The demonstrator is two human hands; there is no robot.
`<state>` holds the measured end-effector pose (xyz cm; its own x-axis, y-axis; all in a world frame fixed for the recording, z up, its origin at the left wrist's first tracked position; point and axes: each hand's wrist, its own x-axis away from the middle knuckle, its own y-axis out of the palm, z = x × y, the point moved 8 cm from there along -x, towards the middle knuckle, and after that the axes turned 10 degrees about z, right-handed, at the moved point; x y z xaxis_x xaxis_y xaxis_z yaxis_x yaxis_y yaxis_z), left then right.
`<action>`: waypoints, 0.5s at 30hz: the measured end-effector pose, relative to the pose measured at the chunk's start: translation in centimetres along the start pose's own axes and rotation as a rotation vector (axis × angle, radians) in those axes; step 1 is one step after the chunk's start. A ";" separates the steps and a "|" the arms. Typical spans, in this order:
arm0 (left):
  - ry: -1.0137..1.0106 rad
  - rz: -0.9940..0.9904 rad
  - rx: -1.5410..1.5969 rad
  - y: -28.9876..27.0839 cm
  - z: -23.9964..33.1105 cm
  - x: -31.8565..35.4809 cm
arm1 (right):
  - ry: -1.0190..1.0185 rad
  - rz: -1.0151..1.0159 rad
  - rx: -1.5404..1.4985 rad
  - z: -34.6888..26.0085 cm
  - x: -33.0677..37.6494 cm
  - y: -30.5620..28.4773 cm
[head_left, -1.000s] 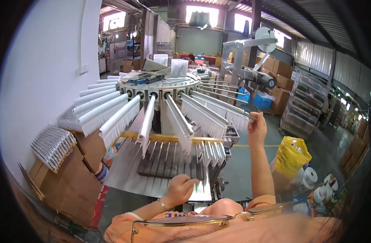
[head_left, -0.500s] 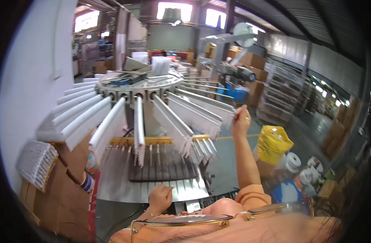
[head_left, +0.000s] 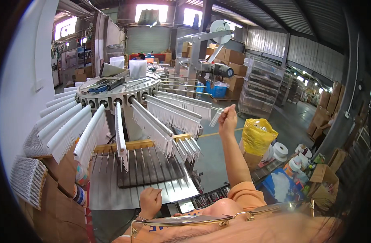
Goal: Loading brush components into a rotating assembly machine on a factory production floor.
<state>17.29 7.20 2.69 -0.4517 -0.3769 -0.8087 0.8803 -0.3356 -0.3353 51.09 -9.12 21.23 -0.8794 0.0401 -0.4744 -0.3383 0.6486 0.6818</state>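
A round metal machine head (head_left: 120, 93) carries rods that stick out all round, many hung with white fringed strips (head_left: 153, 121). My right hand (head_left: 228, 117) is raised at the outer end of a thin rod (head_left: 216, 108) on the right. Its thumb and fingers are pinched together there, and a short white piece (head_left: 215, 118) hangs just beside them. My left hand (head_left: 151, 200) is low, over the near edge of a shiny metal sheet (head_left: 104, 194). The fingers of that hand are closed; whatever may be in them is hidden.
A dark pad (head_left: 151, 178) under thin metal rods lies on the sheet. At the right stand a yellow bag (head_left: 256, 139), white rolls (head_left: 279, 150) and an open carton (head_left: 324, 178). Cardboard boxes (head_left: 60, 190) fill the lower left, beside a wall (head_left: 19, 101).
The view has swung to the right, so the machine sits further left. Both hands keep nearly the same poses. The short white piece now shows apart from the row of strips.
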 end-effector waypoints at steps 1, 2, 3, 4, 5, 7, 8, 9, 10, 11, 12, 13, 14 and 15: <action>-0.036 -0.003 0.045 -0.2 -0.2 0.1 | -0.010 0.018 -0.021 -0.8 -0.1 -1.1; -0.033 -0.005 0.048 -0.5 0.1 -0.1 | -0.021 0.040 -0.041 -1.7 -0.3 -2.4; -0.144 -0.046 0.092 -0.6 -0.2 -0.3 | -0.015 0.092 -0.063 -2.8 -0.6 -4.1; -0.255 -0.088 0.135 -0.6 -0.6 -0.4 | -0.010 0.144 -0.087 -4.4 -0.7 -6.0; -0.261 -0.084 0.130 -1.1 -0.8 -0.7 | 0.010 0.142 -0.106 -5.7 -0.7 -7.4; -0.190 -0.119 0.110 -1.4 -1.4 -1.7 | 0.033 0.216 -0.158 -8.8 0.2 -10.8; -0.143 -0.141 0.124 -1.5 -1.6 -2.3 | 0.034 0.289 -0.189 -10.2 1.0 -12.9; -0.151 -0.147 0.125 -1.5 -2.0 -2.9 | 0.023 0.327 -0.166 -11.5 1.2 -16.3; -0.146 -0.204 0.127 -1.0 -2.3 -3.6 | 0.014 0.365 -0.144 -12.5 1.9 -19.2; -0.145 -0.264 0.128 -0.3 -2.5 -4.2 | 0.024 0.355 -0.152 -13.1 3.2 -21.6; -0.144 -0.284 0.181 0.5 -2.8 -4.8 | 0.035 0.344 -0.156 -13.9 5.0 -22.8; -0.144 -0.312 0.238 1.8 -3.3 -5.3 | 0.025 0.329 -0.162 -14.1 7.0 -23.8; -0.219 -0.361 0.308 3.3 -4.1 -5.7 | 0.031 0.316 -0.169 -14.0 9.4 -24.2; -0.305 -0.406 0.378 5.1 -5.1 -5.8 | 0.047 0.207 -0.159 -13.6 11.9 -23.3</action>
<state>25.08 12.04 3.22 -0.8089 -0.3660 -0.4602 0.5434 -0.7642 -0.3474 43.91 -34.04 7.23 -0.9485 0.1219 -0.2925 -0.1950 0.5029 0.8420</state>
